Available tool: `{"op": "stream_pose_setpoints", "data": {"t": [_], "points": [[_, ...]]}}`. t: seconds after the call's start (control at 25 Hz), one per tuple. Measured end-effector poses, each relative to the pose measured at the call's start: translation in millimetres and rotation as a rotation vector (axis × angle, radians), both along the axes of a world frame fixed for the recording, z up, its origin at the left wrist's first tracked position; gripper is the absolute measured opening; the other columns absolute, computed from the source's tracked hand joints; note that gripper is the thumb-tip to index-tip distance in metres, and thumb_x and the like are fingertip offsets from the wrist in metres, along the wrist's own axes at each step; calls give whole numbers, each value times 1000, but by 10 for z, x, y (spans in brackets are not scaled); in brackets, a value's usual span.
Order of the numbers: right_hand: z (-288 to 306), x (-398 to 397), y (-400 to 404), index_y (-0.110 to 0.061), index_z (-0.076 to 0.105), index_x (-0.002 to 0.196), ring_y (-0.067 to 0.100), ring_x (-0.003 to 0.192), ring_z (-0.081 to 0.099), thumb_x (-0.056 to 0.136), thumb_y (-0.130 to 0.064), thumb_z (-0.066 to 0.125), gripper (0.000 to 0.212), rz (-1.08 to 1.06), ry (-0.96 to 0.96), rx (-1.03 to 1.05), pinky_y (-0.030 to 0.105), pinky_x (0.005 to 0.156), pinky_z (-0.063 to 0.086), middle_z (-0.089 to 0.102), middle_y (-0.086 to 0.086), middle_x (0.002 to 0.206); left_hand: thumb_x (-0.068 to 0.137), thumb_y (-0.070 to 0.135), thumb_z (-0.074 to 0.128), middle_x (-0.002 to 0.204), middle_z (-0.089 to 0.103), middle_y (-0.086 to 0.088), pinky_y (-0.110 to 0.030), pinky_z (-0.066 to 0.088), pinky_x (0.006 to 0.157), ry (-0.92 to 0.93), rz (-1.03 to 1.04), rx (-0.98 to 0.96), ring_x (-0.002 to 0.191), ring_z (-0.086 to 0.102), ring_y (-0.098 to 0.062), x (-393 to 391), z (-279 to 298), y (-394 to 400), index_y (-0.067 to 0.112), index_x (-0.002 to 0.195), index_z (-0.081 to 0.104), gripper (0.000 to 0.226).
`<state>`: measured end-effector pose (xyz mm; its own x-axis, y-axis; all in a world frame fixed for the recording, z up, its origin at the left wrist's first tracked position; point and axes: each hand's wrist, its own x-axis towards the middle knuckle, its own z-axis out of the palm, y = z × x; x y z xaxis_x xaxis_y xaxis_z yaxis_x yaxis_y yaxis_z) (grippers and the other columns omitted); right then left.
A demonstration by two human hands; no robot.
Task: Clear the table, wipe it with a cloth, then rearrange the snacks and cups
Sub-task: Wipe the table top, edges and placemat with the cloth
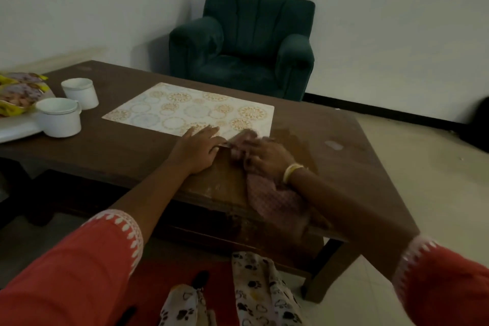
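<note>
Far out to the left of the left hand [197, 147], at the table [127, 151] end: snack packets [18, 92] piled on a white tray [16, 128], two white cups [59, 118] touching or just beside the tray edge. Judged parked there to free the middle for wiping; they sit on the table, so clearing looks partial.

Just beyond the left hand's fingertips: patterned placemat [190, 108], flat, long axis running left-right across the table, slightly skewed.

Left hand lies flat, fingers straight and together, palm down on the wood, tips reaching the placemat's near edge. Holds nothing; probably bracing the mat or the cloth edge so it doesn't slide.

Immediately right of it, touching or nearly so: right hand [264, 152], fingers spread and pressing down on the pink checked cloth [267, 193]. Blurred, so whether the fingers pinch the fabric or just press it, cannot tell. Cloth long axis runs from the fingertips back under the wrist toward the person, tail draped over the near table edge. Far end points at the placemat corner.

Right of the right hand: bare wood with a sheen, maybe damp, plus a pale smudge [333, 144] farther out. Wiping step judged underway, that side likely next.

Beyond both hands: green armchair [246, 42] against the wall.
</note>
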<state>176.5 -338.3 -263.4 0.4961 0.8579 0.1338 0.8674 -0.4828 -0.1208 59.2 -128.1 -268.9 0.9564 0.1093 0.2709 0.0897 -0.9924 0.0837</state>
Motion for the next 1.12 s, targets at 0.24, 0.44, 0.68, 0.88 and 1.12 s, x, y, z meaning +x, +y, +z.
{"op": "stream_pose_setpoints", "data": {"t": [0.24,0.44,0.68,0.88,1.12], "points": [[-135,176,-886,-58,14,142,16,147,15,86,-72,-1,59,58,-83,-78,46,116,12,14,-12,160,85,15,52,125,62,-2,-37,49,91,-129,-100,-243,110,59,-23,489,134,-594,17,106,66,26],[-115,1143,-1470,-54,11,144,21,149,11,73,-77,-2,76,-532,-18,-134,50,118,11,10,-12,160,94,35,49,152,37,3,-43,36,106,47,-37,-329,135,41,-25,1016,89,-934,26,135,50,43],[-130,1655,-1415,-40,18,150,21,149,9,87,-70,10,70,-701,81,-128,51,119,9,10,-5,162,96,42,43,155,33,2,-45,31,111,88,15,-274,137,37,-26,1226,-30,-808,23,143,40,51],[-26,1750,-866,-16,27,151,26,149,4,97,-47,22,62,-746,57,-11,47,119,8,9,8,162,97,33,42,151,38,0,-42,32,110,13,20,-309,136,40,-23,1265,-67,-804,23,141,43,45],[-78,1170,-337,-15,66,115,20,103,52,100,-37,36,40,-211,67,225,36,99,41,52,6,118,98,26,39,150,41,-4,-40,33,110,-83,144,-283,135,41,-22,1418,-131,-699,19,140,45,43]]}}
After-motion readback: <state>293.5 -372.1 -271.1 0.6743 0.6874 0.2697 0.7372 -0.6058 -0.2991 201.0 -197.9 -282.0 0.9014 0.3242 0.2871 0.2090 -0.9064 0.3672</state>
